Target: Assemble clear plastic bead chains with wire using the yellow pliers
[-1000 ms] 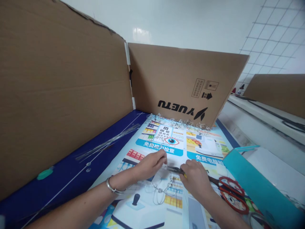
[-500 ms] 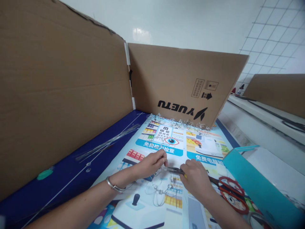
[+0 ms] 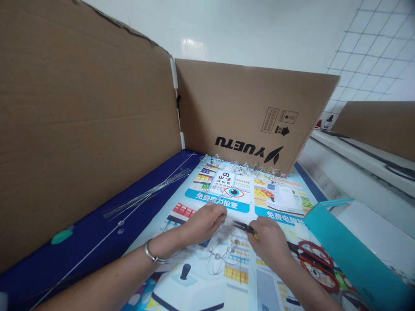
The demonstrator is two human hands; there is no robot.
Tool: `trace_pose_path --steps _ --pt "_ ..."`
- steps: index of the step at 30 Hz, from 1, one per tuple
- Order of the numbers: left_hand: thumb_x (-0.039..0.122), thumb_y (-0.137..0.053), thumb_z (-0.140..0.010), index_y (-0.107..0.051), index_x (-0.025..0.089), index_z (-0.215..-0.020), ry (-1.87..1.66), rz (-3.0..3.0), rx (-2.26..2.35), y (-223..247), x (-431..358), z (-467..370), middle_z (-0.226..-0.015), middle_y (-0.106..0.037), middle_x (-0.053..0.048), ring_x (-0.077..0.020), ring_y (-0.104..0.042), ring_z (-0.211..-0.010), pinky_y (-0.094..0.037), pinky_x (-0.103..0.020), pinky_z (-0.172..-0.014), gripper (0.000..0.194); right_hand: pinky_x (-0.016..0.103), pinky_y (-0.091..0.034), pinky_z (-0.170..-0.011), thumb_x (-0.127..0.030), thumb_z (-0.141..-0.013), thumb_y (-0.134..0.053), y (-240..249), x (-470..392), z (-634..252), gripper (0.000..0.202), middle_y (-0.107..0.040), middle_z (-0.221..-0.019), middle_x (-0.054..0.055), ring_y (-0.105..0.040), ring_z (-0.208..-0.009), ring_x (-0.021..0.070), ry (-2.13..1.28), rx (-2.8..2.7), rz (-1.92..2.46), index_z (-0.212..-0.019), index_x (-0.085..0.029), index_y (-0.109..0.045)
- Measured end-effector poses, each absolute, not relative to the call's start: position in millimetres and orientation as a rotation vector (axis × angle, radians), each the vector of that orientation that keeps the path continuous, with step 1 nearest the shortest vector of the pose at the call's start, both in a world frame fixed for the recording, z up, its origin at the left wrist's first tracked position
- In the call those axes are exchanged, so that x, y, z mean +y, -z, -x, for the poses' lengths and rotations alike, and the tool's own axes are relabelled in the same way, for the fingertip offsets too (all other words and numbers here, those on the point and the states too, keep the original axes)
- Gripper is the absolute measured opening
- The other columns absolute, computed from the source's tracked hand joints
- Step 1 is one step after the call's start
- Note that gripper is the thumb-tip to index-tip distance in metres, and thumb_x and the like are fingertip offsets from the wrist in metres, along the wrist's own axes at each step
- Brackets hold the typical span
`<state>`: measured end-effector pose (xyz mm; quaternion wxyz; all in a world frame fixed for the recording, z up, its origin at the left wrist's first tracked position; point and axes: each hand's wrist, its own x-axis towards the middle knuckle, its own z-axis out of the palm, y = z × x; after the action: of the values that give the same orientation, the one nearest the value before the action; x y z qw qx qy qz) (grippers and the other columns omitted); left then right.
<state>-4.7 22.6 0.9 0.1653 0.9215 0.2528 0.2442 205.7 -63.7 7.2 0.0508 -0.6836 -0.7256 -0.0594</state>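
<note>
My left hand point(image 3: 205, 221), with a silver bangle point(image 3: 154, 252) on its wrist, pinches the end of a thin wire strand with clear beads point(image 3: 216, 256). The loops of that strand hang and lie just below the fingers, over the printed sheet. In my right hand point(image 3: 267, 237) is a pair of pliers point(image 3: 244, 227) with dark jaws and a yellow handle. Their tip points left toward my left fingertips, a small gap away. Whether the jaws are parted is hard to make out.
Red-handled scissors point(image 3: 317, 263) lie right of my right hand, beside a teal box point(image 3: 350, 255). Several beaded wire pieces point(image 3: 246, 166) line the foot of the cardboard panel point(image 3: 256, 99). Straight wires point(image 3: 149, 192) lie at left on blue cloth, near a green blob point(image 3: 61, 236).
The pliers have drawn back to the right, away from my left fingertips and the wire. My left hand has hardly moved.
</note>
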Motion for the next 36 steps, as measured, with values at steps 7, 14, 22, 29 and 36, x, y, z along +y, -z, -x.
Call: trace_pose_path --steps 7,14,22,29,36 --pt "0.018 -0.029 -0.088 -0.045 0.017 -0.083 -0.725 -2.729 0.775 1.8 23.0 3.4 -0.077 -0.054 -0.004 -0.0167 -0.048 -0.074 -0.036 -0.030 -0.070 0.016 0.026 -0.027 -0.070 -0.026 -0.078 -0.048 -7.7 -63.9 -202.8 0.012 -0.054 -0.077 0.002 -0.046 -0.079 0.0155 0.165 -2.218 2.042 -0.072 -0.021 -0.057" --pt "0.012 -0.033 -0.085 -0.045 0.017 -0.082 -0.727 -2.811 0.792 -2.6 16.1 1.6 -0.075 -0.055 -0.004 -0.0175 -0.049 -0.073 -0.035 -0.031 -0.071 0.013 0.026 -0.027 -0.068 -0.025 -0.077 -0.049 -8.9 -70.2 -192.7 0.009 -0.054 -0.079 0.002 -0.046 -0.078 0.0156 0.197 -2.195 2.038 -0.075 -0.021 -0.057" --pt "0.007 -0.035 -0.081 -0.045 0.017 -0.082 -0.727 -2.871 0.772 -2.7 12.8 0.8 -0.075 -0.055 -0.004 -0.0177 -0.049 -0.073 -0.035 -0.031 -0.070 0.015 0.026 -0.027 -0.067 -0.024 -0.077 -0.050 -10.8 -70.5 -191.6 0.008 -0.054 -0.078 0.001 -0.046 -0.078 0.0157 0.218 -2.221 2.027 -0.075 -0.021 -0.057" --pt "0.006 -0.035 -0.080 -0.045 0.017 -0.081 -0.709 -2.904 0.740 -4.6 11.4 2.0 -0.074 -0.053 -0.003 -0.0169 -0.048 -0.071 -0.035 -0.031 -0.068 0.014 0.026 -0.027 -0.065 -0.022 -0.077 -0.048 -9.7 -69.6 -192.9 0.009 -0.054 -0.076 0.002 -0.046 -0.077 0.0154 0.191 -2.225 2.005 -0.073 -0.021 -0.057" --pt "0.006 -0.036 -0.079 -0.044 0.016 -0.081 -0.753 -2.910 0.627 -1.0 14.3 4.4 -0.075 -0.053 -0.004 -0.0161 -0.046 -0.070 -0.036 -0.029 -0.065 0.013 0.026 -0.026 -0.065 -0.022 -0.076 -0.048 -10.8 -69.3 -192.9 0.009 -0.054 -0.076 0.001 -0.046 -0.076 0.0149 0.166 -2.231 2.005 -0.073 -0.021 -0.056"
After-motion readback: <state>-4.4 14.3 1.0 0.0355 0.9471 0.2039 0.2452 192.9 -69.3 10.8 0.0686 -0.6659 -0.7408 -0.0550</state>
